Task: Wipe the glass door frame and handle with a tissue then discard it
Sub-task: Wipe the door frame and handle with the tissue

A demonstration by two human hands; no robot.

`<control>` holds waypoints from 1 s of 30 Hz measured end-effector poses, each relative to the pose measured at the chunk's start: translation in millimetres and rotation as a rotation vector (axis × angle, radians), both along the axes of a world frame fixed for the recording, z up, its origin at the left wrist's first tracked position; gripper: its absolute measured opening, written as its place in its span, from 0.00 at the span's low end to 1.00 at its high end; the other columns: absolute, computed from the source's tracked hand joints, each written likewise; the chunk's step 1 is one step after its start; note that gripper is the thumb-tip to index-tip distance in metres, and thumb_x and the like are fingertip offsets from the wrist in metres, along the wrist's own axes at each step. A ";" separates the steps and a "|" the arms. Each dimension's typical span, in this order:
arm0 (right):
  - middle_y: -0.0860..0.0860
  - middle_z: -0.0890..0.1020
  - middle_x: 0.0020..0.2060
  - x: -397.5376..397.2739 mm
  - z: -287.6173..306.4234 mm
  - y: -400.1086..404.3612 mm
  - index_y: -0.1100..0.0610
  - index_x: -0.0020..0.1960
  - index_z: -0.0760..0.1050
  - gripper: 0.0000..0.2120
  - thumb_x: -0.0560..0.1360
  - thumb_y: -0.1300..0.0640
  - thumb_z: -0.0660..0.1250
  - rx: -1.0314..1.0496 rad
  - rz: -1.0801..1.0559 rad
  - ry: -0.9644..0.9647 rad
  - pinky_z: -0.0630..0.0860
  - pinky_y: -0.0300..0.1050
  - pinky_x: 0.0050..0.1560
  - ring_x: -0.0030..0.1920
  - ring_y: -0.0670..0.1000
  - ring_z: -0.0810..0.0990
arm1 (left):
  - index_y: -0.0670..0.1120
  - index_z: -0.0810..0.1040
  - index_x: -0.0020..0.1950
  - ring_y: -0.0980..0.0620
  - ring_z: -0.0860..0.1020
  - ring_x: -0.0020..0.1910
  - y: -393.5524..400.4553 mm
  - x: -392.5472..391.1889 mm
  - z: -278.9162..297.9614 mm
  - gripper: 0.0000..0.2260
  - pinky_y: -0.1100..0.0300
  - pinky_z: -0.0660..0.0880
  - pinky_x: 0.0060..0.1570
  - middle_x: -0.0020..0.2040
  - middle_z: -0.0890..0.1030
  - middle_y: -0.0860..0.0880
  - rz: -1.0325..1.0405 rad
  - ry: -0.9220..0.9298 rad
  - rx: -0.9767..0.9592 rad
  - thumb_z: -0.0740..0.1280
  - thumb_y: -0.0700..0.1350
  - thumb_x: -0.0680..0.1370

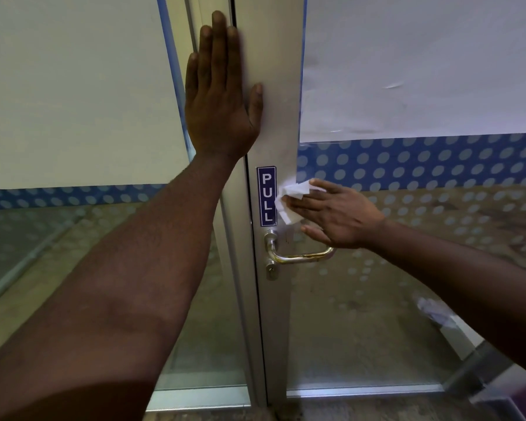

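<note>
Nearest my camera, my left hand (220,95) lies flat and spread open on the door frame (274,123), fingers up, holding nothing. My right hand (336,215) presses a white tissue (289,202) under its fingers against the frame, just right of the blue PULL sign (267,196) and directly above the metal handle (298,256), which it does not grasp.

Right hand (337,215) covers part of the tissue (290,200) and the frame (274,117) behind it; wrist hides the handle (298,257) tip. Left hand (222,95) masks the door seam. Both forearms cut off at picture edges. White scrap (434,311) behind the glass: blurred, unidentifiable.
</note>
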State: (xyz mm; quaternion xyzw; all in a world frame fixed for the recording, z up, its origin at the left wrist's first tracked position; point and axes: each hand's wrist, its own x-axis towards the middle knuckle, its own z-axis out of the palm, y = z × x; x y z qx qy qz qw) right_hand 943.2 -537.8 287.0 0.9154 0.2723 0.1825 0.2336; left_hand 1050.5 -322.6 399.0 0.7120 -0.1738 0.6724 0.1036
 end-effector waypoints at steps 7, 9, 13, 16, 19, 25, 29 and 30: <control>0.49 0.60 0.76 1.5 -6.3 12.5 0.51 0.76 0.52 0.32 0.80 0.37 0.34 -0.097 0.046 0.117 0.40 0.48 0.75 0.76 0.48 0.57 | 0.38 0.62 0.76 0.40 0.60 0.76 -0.1 3.3 -0.8 0.28 0.53 0.49 0.77 0.75 0.65 0.37 -0.003 -0.017 -0.009 0.55 0.57 0.83; 0.49 0.62 0.75 -1.1 -4.9 6.6 0.52 0.76 0.55 0.33 0.79 0.36 0.33 -0.132 0.059 0.147 0.42 0.49 0.75 0.75 0.48 0.58 | 0.37 0.62 0.76 0.40 0.60 0.76 0.1 3.0 -0.5 0.28 0.53 0.49 0.77 0.75 0.65 0.37 -0.014 -0.016 -0.005 0.55 0.57 0.83; 0.50 0.66 0.73 2.9 11.7 -3.1 0.53 0.75 0.60 0.33 0.80 0.35 0.37 -0.098 0.036 0.094 0.43 0.49 0.76 0.74 0.48 0.62 | 0.38 0.62 0.76 0.41 0.60 0.76 -0.1 4.3 -0.6 0.29 0.53 0.49 0.77 0.76 0.64 0.37 -0.019 -0.022 -0.004 0.56 0.57 0.83; 0.48 0.61 0.75 5.9 0.6 7.9 0.51 0.76 0.55 0.34 0.79 0.34 0.33 -0.117 0.059 0.147 0.41 0.49 0.75 0.76 0.46 0.56 | 0.38 0.62 0.76 0.41 0.60 0.76 0.4 4.6 -0.4 0.28 0.52 0.50 0.77 0.76 0.64 0.38 -0.011 -0.021 -0.004 0.55 0.57 0.83; 0.49 0.58 0.77 3.9 -7.9 8.8 0.51 0.77 0.50 0.36 0.77 0.33 0.30 -0.162 0.073 0.192 0.41 0.49 0.76 0.77 0.47 0.53 | 0.38 0.61 0.76 0.41 0.59 0.76 0.9 3.5 0.0 0.29 0.52 0.49 0.77 0.76 0.64 0.37 -0.017 -0.008 0.009 0.56 0.57 0.83; 0.55 0.53 0.77 6.2 25.6 10.3 0.56 0.79 0.46 0.37 0.79 0.32 0.41 -0.039 -0.007 -0.040 0.46 0.51 0.76 0.77 0.54 0.52 | 0.38 0.61 0.76 0.42 0.59 0.76 1.4 3.7 0.3 0.29 0.52 0.50 0.77 0.76 0.64 0.38 0.003 -0.005 0.017 0.56 0.58 0.83; 0.55 0.50 0.78 16.0 28.3 40.1 0.57 0.79 0.45 0.39 0.78 0.32 0.41 0.025 -0.027 -0.117 0.44 0.52 0.77 0.78 0.53 0.48 | 0.38 0.61 0.76 0.42 0.60 0.76 1.8 5.4 -0.1 0.29 0.53 0.49 0.77 0.76 0.64 0.38 0.000 -0.010 0.017 0.55 0.58 0.83; 0.55 0.50 0.78 18.1 24.3 46.5 0.57 0.79 0.44 0.39 0.78 0.32 0.40 0.021 -0.018 -0.100 0.44 0.52 0.77 0.77 0.53 0.48 | 0.38 0.61 0.76 0.42 0.59 0.76 1.9 5.4 -0.3 0.29 0.53 0.49 0.77 0.76 0.64 0.38 0.001 -0.009 0.016 0.55 0.58 0.83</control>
